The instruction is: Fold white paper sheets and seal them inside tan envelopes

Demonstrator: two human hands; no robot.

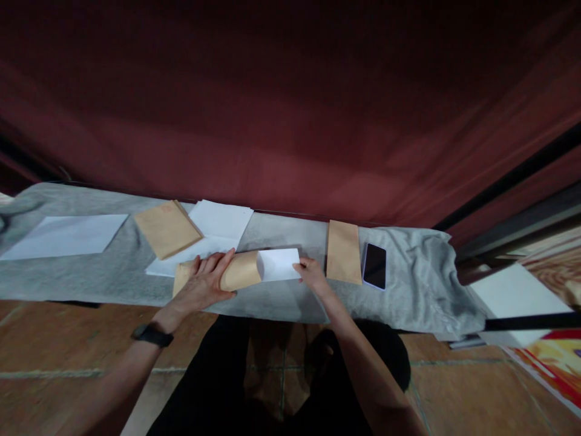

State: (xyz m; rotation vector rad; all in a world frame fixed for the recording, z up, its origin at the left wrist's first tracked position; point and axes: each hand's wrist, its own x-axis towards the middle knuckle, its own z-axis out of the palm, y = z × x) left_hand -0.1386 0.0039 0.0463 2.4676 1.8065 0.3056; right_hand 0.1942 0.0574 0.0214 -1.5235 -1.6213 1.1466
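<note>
Paper (279,265) partway in env. (242,270), rest out at right; my R hand (311,272) pinches its end, L hand (206,281) spread on env.; other sheets (223,219) loose, far left.

Central envelope (240,272) on surface (281,303); paper (280,264) partly inside, jutting right. From central envelope: loose sheets (222,220) behind, envelope stack (166,229) behind-left, lone sheet (68,235) far left; single envelope (344,253) right, phone (374,266) farther right.
</note>
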